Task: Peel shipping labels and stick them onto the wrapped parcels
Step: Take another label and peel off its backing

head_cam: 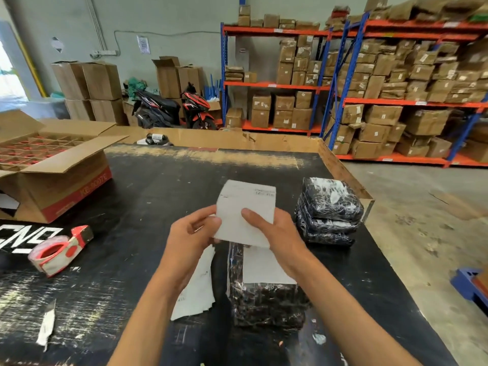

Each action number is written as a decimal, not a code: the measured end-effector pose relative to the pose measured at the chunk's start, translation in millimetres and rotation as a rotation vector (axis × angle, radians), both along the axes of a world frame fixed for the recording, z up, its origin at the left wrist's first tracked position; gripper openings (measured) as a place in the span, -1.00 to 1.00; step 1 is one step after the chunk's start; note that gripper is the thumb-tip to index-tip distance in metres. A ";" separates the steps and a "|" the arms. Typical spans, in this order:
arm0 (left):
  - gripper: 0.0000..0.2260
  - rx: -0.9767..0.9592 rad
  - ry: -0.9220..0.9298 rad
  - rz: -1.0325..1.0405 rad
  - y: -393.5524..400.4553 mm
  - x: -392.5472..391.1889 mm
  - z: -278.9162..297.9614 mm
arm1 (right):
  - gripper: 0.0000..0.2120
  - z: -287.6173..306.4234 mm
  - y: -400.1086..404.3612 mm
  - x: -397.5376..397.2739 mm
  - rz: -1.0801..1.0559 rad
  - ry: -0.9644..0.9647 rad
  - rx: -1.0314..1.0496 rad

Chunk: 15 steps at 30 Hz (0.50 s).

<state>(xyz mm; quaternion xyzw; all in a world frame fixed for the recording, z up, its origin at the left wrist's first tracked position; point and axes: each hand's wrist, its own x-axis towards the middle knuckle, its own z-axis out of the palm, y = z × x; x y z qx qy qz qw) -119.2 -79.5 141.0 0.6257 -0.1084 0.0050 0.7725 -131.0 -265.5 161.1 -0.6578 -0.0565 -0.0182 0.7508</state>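
You see: white shipping label [247, 207] | glossy black wrapped parcels [328, 207] | red-and-white tape dispenser [56, 250] | scuffed black table [148, 196]

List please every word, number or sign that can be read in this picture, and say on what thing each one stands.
"KE-9007E", uncertain, in red on the side of the open cardboard box.
Large white letters on the table at the left edge: cut off, not readable.
Print on the label held by the left hand and right hand: blurred.
Stickers on the shelf boxes and the wall notice: too small.
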 end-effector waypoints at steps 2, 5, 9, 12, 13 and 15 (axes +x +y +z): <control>-0.77 -0.031 -0.004 -0.056 -16.3 2.9 10.8 | -0.67 9.4 -23.0 6.1 -0.036 0.013 0.053; -0.75 -0.114 0.038 -0.130 -35.2 8.2 17.7 | -0.64 19.0 -52.2 13.6 -0.102 -0.002 0.121; -0.76 -0.054 0.028 -0.207 -57.8 16.0 15.3 | -0.76 21.7 -80.2 22.7 -0.171 -0.025 0.106; -0.72 -0.017 0.023 -0.205 -68.3 21.4 12.5 | -0.79 20.8 -91.9 26.3 -0.194 -0.038 0.083; -0.71 0.004 0.018 -0.205 -71.9 23.2 11.1 | -0.80 20.5 -95.2 26.7 -0.197 -0.036 0.080; -0.73 0.040 0.004 -0.212 -79.4 26.8 8.1 | -0.80 18.8 -101.4 28.8 -0.193 -0.038 0.073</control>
